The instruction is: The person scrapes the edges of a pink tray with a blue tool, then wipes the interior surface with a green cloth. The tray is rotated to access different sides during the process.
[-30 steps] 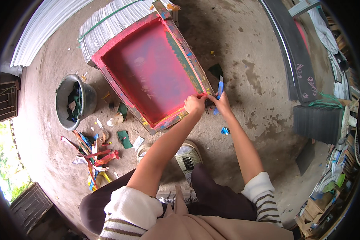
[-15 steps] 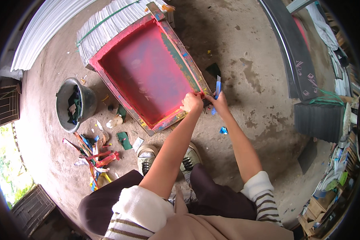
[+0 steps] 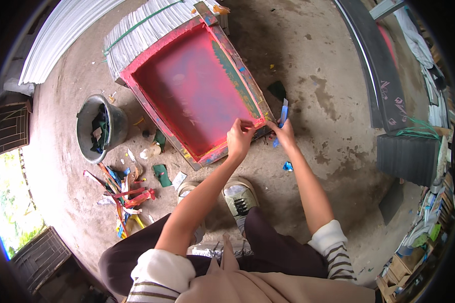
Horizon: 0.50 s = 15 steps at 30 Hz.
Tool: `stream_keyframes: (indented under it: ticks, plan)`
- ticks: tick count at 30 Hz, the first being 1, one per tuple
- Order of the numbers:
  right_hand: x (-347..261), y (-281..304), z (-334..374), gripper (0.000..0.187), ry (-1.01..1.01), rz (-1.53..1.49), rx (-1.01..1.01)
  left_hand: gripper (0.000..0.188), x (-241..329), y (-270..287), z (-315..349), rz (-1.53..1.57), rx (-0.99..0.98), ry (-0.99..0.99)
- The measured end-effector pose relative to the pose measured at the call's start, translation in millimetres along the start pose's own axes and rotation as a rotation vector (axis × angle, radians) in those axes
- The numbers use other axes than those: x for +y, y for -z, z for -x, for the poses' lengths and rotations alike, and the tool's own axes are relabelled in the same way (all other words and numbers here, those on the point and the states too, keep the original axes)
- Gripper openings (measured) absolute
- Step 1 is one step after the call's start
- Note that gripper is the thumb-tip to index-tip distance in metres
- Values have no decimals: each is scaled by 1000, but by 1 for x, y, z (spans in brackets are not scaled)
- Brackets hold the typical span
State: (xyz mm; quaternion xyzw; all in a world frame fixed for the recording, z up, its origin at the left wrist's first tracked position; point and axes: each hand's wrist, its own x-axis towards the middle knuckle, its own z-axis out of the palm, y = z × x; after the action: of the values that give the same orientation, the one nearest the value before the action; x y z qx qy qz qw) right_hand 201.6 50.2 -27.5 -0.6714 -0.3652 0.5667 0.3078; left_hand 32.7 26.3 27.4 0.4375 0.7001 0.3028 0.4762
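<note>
A screen-printing frame (image 3: 242, 76) with paint-stained wooden bars and a red-pink mesh (image 3: 187, 91) lies before me, its far end by a stack of white sheets. At its near right corner, my left hand (image 3: 239, 140) is closed in a pinch on the inner side. Whatever it pinches is too small to make out. My right hand (image 3: 285, 135) grips a blue utility knife (image 3: 284, 112), blade pointing away from me. That hand's thumb reaches to the outer edge of the same corner. A green strip (image 3: 233, 76) runs along the mesh's right side.
Left of the frame stands a grey bucket (image 3: 117, 126) with dark scraps inside. Torn colourful strips (image 3: 129, 194) are heaped on the floor below it. White sheets (image 3: 141, 25) tied with green cord lie behind the frame. A dark stack (image 3: 407, 156) stands at right.
My left hand has lifted slightly off the corner and drawn a little toward the frame's inside. My right hand stays at the corner with the knife. The whole view has shifted slightly.
</note>
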Motion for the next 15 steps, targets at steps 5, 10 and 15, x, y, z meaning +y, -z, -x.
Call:
stream_keyframes:
  ticks: [5,10,15]
  plan:
    - [5,3,5,41,20,-161,104,20,-14,28,5,-312,-220,-496]
    - [-2,7,9,33,-1,-169,160,19,-12,20,-45,-678,-72,-774]
    - [3,14,13,31,44,-129,165,22,-22,5,-70,-754,-33,-976]
